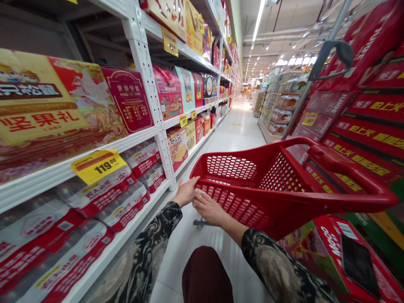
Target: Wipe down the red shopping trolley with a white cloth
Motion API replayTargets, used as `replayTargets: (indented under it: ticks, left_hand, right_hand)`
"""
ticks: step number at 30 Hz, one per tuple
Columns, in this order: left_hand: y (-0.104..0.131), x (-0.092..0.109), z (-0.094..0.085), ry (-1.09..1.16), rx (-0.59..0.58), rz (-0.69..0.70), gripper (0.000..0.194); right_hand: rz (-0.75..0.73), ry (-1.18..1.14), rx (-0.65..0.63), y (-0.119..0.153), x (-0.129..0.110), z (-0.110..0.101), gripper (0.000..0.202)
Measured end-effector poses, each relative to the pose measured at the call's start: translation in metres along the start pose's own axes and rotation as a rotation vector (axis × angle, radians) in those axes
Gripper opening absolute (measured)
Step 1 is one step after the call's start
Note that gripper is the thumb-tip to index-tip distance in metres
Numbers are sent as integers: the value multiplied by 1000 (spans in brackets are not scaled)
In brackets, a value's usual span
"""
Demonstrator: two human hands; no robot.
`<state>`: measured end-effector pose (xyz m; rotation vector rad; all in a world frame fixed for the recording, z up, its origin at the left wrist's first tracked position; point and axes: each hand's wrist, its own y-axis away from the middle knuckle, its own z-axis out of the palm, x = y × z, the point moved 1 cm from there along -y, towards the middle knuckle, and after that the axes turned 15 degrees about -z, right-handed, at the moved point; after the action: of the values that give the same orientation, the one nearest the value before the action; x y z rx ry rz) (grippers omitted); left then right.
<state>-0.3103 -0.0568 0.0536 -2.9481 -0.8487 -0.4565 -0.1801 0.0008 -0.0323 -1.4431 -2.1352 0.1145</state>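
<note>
A red plastic shopping cart (277, 206) with perforated walls stands just beyond my hands, its handle toward the right. My left hand (185, 191) reaches to the cart's near left corner, its fingers at the rim. Close beside it, my right hand (208, 208) lies against the cart's outer wall, fingers stretched out and together. The two hands nearly meet at the fingertips. Whether the left fingers grip the rim is hard to tell. Nothing separate shows in the right hand.
White shelves (160, 101) with gift boxes and packs of bottled water (94, 240) line the left. Stacked red cartons (362, 143) rise on the right. A black phone (360, 263) lies on a red box at lower right. An aisle (235, 126) runs ahead.
</note>
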Motion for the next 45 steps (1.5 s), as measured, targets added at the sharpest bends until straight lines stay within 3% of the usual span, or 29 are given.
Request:
replayTargets:
  ticks: [4,8,10,13,18,20,23,26,29,33,36,41,43,45]
  left_hand:
    - [0,1,-1,0,-9,0,59]
    - [6,5,0,-17,8,-1,60]
    - [9,6,0,-29,20,-8,60]
    - [12,10,0,-85,48,3,60]
    - [22,40,10,-177,87,129,59]
    - [27,55,15,-183,98,154,60]
    - [34,67,20,-198,120,133,63]
    - [37,71,19,-226,115,148,63]
    - [39,77,20,-236,104,176,62]
    - [39,93,25,-244,121,188,63]
    - [39,98,33,-263,149,149,66]
    - [42,103,38,-278,188,131,67]
    - [46,113,37,-264,183,168,68]
    - [51,129,36,-238,178,225,69]
  right_hand:
    - [84,8,-12,-18,18,5,30]
    - [103,-65,-72,23,-3,26,28]
    - [112,-77,-102,47,-17,24,24]
    - [106,-32,-43,63,-19,-6,26]
    - [198,134,62,61,13,-71,33]
    - [212,161,22,68,15,-76,32]
    - [202,141,-65,90,-2,-64,29]
    - [225,124,-38,107,-22,-62,28]
    - [235,156,71,107,-20,-91,29]
    - [351,271,115,99,8,-140,36]
    - [342,307,55,110,14,-148,36]
    - [236,243,-20,151,-13,-136,28]
    - [240,237,23,160,-17,-150,28]
    - [286,273,90,164,-12,-178,31]
